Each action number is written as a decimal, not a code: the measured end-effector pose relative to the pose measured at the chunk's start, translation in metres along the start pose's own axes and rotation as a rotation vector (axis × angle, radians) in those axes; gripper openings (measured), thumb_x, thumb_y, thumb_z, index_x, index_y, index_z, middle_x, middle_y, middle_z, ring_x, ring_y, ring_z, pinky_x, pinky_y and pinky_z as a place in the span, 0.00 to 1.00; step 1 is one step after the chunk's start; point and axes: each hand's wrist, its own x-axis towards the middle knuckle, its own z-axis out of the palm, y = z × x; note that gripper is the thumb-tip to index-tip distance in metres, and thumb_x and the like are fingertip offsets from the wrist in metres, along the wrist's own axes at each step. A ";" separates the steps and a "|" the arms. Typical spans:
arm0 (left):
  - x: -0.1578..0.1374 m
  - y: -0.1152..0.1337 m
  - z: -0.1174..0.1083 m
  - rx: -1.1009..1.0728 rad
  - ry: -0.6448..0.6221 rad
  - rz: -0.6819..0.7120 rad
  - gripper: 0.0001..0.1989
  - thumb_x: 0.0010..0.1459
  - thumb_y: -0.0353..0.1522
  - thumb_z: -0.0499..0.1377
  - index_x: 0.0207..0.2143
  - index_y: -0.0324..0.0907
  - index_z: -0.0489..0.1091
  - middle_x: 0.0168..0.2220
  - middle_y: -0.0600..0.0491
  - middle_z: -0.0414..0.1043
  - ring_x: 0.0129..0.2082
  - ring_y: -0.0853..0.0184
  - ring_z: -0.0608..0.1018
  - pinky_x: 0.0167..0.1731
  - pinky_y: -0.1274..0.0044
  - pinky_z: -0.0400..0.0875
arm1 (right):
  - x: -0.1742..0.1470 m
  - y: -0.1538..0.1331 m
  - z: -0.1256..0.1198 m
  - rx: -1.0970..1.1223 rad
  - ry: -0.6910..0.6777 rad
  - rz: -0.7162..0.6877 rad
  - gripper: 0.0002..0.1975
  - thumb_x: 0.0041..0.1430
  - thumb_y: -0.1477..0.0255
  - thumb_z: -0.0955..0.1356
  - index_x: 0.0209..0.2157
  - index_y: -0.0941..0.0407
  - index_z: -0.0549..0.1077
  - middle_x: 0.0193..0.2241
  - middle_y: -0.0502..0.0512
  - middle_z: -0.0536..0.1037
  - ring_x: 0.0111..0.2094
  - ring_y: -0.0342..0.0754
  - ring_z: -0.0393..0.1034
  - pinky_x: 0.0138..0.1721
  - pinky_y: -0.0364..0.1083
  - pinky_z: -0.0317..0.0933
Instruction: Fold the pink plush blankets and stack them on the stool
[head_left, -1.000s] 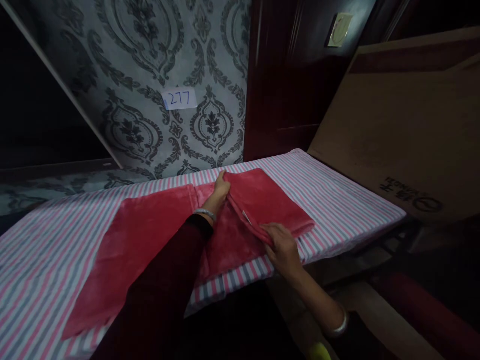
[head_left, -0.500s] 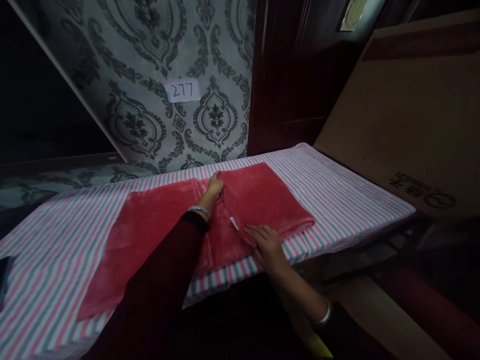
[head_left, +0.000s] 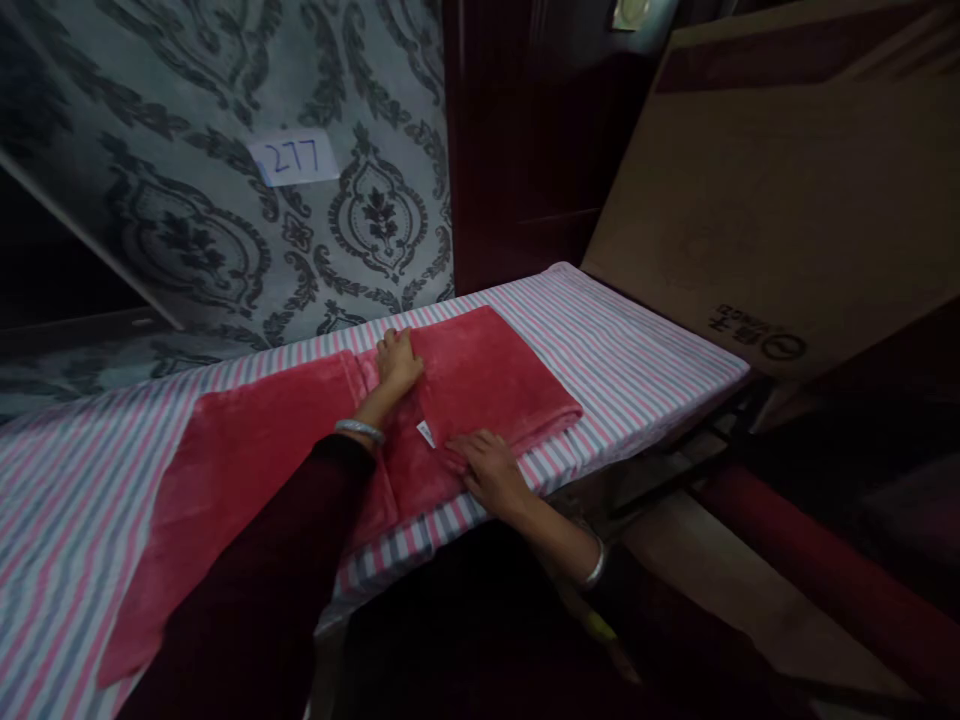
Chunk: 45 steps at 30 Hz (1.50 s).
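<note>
A red plush blanket (head_left: 487, 370) lies on the table, its right part folded over toward the middle and its left part spread flat. My left hand (head_left: 400, 362) rests on the far corner of the folded flap, palm down, with its fingers apart. At the near corner of that flap, my right hand (head_left: 495, 472) holds the edge, fingers on top and the thumb mostly hidden. A small white label (head_left: 426, 433) sticks out from the flap's edge between both hands. Each wrist wears a silver bracelet.
Beneath the blanket, a pink, grey and white striped cloth (head_left: 630, 350) covers the table. A large cardboard box (head_left: 780, 190) leans at the right. Patterned wallpaper bears a paper marked 277 (head_left: 294, 158), beside a dark red door (head_left: 517, 150). A red roll-like object (head_left: 810, 560) lies lower right.
The view has swung to the right, so everything sits further left in it. My left hand has flattened onto the flap's far corner with fingers spread. The right hand stays at the near corner.
</note>
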 end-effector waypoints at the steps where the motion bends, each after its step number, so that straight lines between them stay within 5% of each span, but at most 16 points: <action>1: -0.008 0.005 -0.002 0.050 -0.067 0.144 0.27 0.51 0.24 0.59 0.55 0.40 0.72 0.58 0.42 0.71 0.61 0.51 0.69 0.64 0.60 0.62 | 0.002 0.000 -0.002 0.011 0.030 0.016 0.21 0.59 0.80 0.67 0.54 0.56 0.75 0.52 0.61 0.78 0.52 0.56 0.67 0.51 0.56 0.62; 4: -0.049 0.011 -0.015 0.105 -0.340 0.501 0.20 0.56 0.26 0.52 0.50 0.42 0.74 0.49 0.48 0.78 0.50 0.61 0.77 0.56 0.67 0.71 | 0.005 -0.002 -0.009 0.004 0.111 0.087 0.18 0.59 0.77 0.69 0.52 0.56 0.76 0.51 0.62 0.77 0.52 0.58 0.66 0.51 0.57 0.61; 7: -0.101 0.008 -0.034 0.126 -0.509 0.672 0.22 0.54 0.25 0.51 0.50 0.42 0.72 0.50 0.48 0.77 0.51 0.61 0.77 0.54 0.67 0.72 | 0.005 -0.002 -0.014 -0.001 0.154 0.108 0.16 0.59 0.74 0.70 0.50 0.57 0.76 0.50 0.63 0.77 0.50 0.58 0.67 0.49 0.56 0.63; 11: -0.146 0.004 -0.044 0.282 -0.584 0.792 0.25 0.55 0.28 0.56 0.56 0.41 0.69 0.57 0.43 0.73 0.56 0.55 0.74 0.57 0.61 0.69 | -0.003 0.009 -0.027 0.025 0.248 -0.013 0.15 0.62 0.72 0.70 0.50 0.56 0.76 0.48 0.62 0.78 0.49 0.57 0.69 0.51 0.57 0.64; 14: -0.153 0.008 -0.037 0.468 -0.579 0.753 0.20 0.57 0.28 0.57 0.52 0.41 0.71 0.54 0.40 0.73 0.53 0.53 0.76 0.53 0.61 0.70 | -0.018 0.032 -0.045 -0.017 0.366 -0.032 0.15 0.64 0.70 0.67 0.52 0.54 0.75 0.50 0.62 0.77 0.52 0.57 0.69 0.55 0.59 0.63; 18: -0.145 0.013 -0.029 0.536 -0.570 0.695 0.08 0.57 0.27 0.56 0.39 0.41 0.73 0.41 0.44 0.75 0.44 0.55 0.77 0.47 0.66 0.71 | -0.042 0.080 -0.071 -0.179 0.519 0.177 0.24 0.60 0.73 0.65 0.59 0.54 0.71 0.58 0.65 0.70 0.59 0.61 0.63 0.60 0.64 0.59; 24: -0.133 0.009 -0.037 0.295 -0.464 0.620 0.08 0.56 0.28 0.53 0.37 0.43 0.70 0.36 0.50 0.75 0.38 0.62 0.77 0.41 0.72 0.71 | -0.044 0.130 -0.076 -0.121 0.449 0.330 0.33 0.51 0.73 0.66 0.61 0.56 0.67 0.57 0.64 0.71 0.58 0.62 0.65 0.60 0.63 0.60; 30: -0.128 0.010 -0.043 0.181 -0.395 0.583 0.09 0.56 0.31 0.52 0.38 0.43 0.71 0.35 0.52 0.75 0.35 0.64 0.77 0.38 0.73 0.71 | -0.025 0.128 -0.069 -0.120 0.446 0.436 0.37 0.45 0.75 0.67 0.61 0.57 0.67 0.54 0.64 0.74 0.54 0.62 0.68 0.57 0.61 0.63; 37: -0.142 -0.009 -0.036 0.204 -0.544 0.673 0.10 0.55 0.29 0.53 0.37 0.43 0.72 0.38 0.47 0.77 0.41 0.59 0.78 0.43 0.69 0.71 | -0.035 0.134 -0.073 -0.135 0.502 0.450 0.26 0.49 0.76 0.63 0.51 0.58 0.74 0.44 0.62 0.80 0.46 0.60 0.72 0.52 0.59 0.66; 45: -0.131 -0.004 -0.042 0.005 -0.486 0.330 0.10 0.57 0.38 0.53 0.34 0.42 0.70 0.29 0.56 0.72 0.31 0.66 0.73 0.33 0.77 0.67 | -0.040 0.131 -0.069 -0.043 0.511 0.390 0.35 0.46 0.70 0.66 0.60 0.55 0.68 0.54 0.61 0.76 0.54 0.60 0.70 0.57 0.59 0.64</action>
